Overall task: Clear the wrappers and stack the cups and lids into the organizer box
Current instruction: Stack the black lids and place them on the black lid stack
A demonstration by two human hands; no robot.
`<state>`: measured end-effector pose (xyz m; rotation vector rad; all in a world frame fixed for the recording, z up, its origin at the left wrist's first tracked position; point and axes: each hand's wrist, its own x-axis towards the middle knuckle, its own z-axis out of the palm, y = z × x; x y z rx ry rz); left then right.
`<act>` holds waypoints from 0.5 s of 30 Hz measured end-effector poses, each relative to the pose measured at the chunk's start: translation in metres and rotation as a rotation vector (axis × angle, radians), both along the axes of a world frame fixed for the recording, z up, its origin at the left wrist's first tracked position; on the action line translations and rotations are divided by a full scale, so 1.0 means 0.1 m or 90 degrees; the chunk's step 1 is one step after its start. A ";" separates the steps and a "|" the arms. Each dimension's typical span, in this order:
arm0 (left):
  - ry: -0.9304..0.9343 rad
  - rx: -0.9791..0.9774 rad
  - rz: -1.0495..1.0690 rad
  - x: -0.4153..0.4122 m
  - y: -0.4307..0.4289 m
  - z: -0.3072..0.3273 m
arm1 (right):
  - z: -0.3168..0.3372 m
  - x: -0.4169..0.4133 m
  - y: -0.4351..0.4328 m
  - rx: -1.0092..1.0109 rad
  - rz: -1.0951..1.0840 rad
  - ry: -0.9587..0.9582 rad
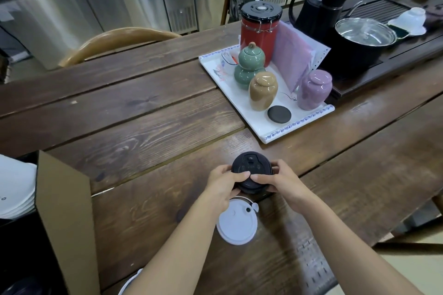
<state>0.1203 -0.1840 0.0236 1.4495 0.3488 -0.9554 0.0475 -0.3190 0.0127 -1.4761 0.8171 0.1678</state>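
Both hands wrapped round a stack of black lids [251, 167] on the wooden table [143, 127]. Left hand [224, 185] closed on the left side of the stack, thumb on top near the middle. Right hand [282, 182] closed on the right side, thumb tip on top, almost touching the left thumb. Fingers of both curled round the rim and down the sides. Bottom of the stack hidden behind the hands, so no telling how many lids.

Just below the grip, toward the body: one white lid [237, 223] flat on the table, small flap at its top right edge, partly under the left wrist. Close to the black stack but not clearly touching.

Far to the left of the grip: a brown cardboard box [64, 211], flap standing up, with a pile of white lids [14, 189] beyond it at the edge of the view.

Up and to the right of the grip, well apart: a white tray [299, 132] with a red canister [260, 29], a green jar [249, 64], a tan jar [263, 91], a purple jar [314, 90] and a small black disc [279, 114].
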 end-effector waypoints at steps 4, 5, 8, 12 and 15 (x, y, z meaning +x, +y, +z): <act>-0.012 -0.014 0.020 0.03 0.20 0.10 | 0.13 0.05 0.15 -0.015 0.017 -0.049; -0.021 -0.010 0.034 0.03 0.27 0.13 | 0.16 0.06 0.20 -0.015 0.025 -0.062; -0.040 -0.012 0.075 0.04 0.49 0.23 | 0.29 0.10 0.41 -0.008 0.064 -0.106; -0.088 -0.052 0.097 0.00 0.89 0.45 | 0.51 0.13 0.75 -0.022 0.087 -0.169; -0.146 -0.073 0.120 -0.11 1.22 0.65 | 0.67 0.12 1.04 -0.006 0.099 -0.210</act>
